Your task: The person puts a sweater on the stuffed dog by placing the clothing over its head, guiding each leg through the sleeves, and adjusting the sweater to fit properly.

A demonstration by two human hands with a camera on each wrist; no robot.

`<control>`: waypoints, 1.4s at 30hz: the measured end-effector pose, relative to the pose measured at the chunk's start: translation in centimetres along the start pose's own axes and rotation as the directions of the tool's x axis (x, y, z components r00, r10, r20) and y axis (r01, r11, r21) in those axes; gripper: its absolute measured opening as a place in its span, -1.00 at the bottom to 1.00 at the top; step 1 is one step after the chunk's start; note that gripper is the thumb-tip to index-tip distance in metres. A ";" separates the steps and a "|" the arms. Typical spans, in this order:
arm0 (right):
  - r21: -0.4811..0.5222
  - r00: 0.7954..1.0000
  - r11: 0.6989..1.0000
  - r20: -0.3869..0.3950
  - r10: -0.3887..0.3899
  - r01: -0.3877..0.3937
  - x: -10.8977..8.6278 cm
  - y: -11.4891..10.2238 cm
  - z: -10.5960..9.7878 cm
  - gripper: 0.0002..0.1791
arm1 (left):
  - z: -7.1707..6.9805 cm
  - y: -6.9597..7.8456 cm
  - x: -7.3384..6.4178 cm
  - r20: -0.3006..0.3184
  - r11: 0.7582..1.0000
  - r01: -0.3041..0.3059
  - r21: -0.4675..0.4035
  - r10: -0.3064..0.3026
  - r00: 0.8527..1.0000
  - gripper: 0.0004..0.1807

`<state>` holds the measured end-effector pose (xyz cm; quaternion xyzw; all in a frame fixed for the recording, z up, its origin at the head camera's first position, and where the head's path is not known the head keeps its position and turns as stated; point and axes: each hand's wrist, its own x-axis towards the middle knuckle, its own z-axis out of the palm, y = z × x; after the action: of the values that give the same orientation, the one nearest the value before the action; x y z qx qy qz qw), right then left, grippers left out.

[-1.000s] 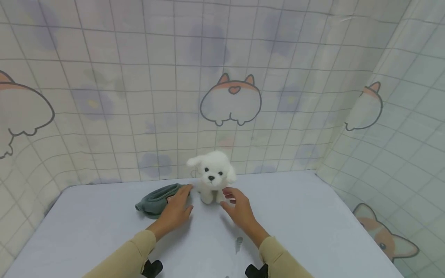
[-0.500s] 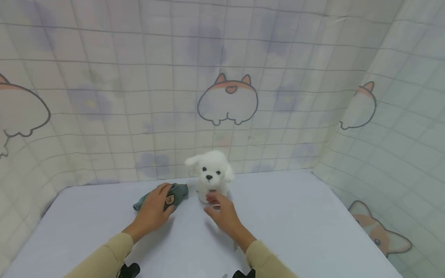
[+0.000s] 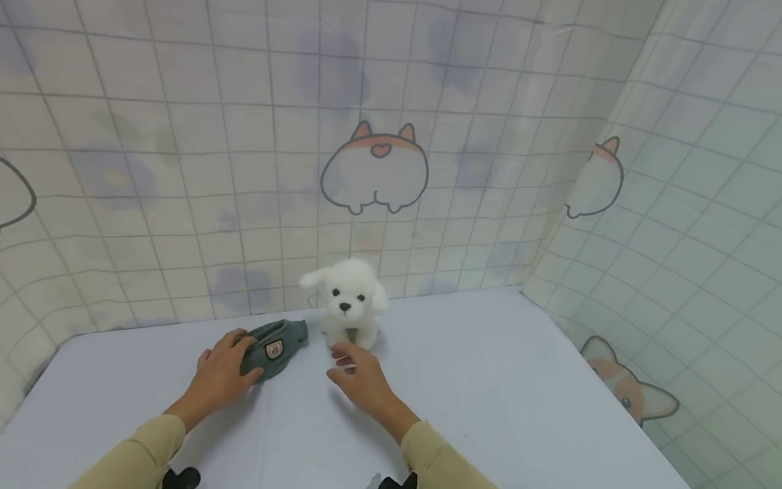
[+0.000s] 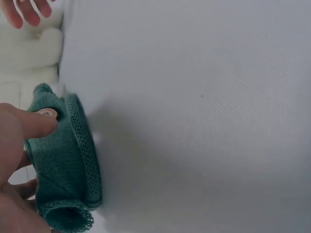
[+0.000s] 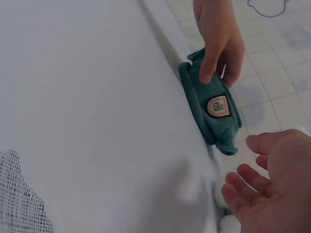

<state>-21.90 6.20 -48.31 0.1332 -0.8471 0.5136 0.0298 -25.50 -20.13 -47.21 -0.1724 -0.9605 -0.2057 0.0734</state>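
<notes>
My left hand [image 3: 222, 370] grips the left end of a small teal knitted sweater [image 3: 277, 346] with a rolled hem and a badge. In the left wrist view its thumb lies on the sweater [image 4: 63, 160] by the badge, fingers on the far side. A sleeve opening faces down there. A white plush dog [image 3: 353, 288] sits upright right of the sweater, something green low on its chest. My right hand [image 3: 366, 380] hovers in front of its paws, fingers loosely bent, holding nothing. The right wrist view shows this hand [image 5: 282, 179] apart from the sweater.
The white-covered table [image 3: 476, 380] reaches back to a curtain [image 3: 256, 136] with a grid and cartoon corgi print. Another curtain side [image 3: 702, 224] hangs along the right edge. The dog sits close to the back edge.
My left hand has moved left from beside the dog onto the sweater, whose badge now shows fully. My right hand has shifted left, to before the dog's paws. The head view has turned slightly right.
</notes>
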 end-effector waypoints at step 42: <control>-0.129 0.999 0.991 0.010 0.047 -0.045 1.7 -1.9 1.3 -0.42 | 1.5 1.9 -3.0 0.067 0.965 -0.214 -0.149 0.226 0.972 -0.78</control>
<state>-22.89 3.89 -46.95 0.1148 -0.8815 0.4575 0.0208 -22.15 -18.81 -48.46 -0.2911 -0.9207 -0.2563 0.0432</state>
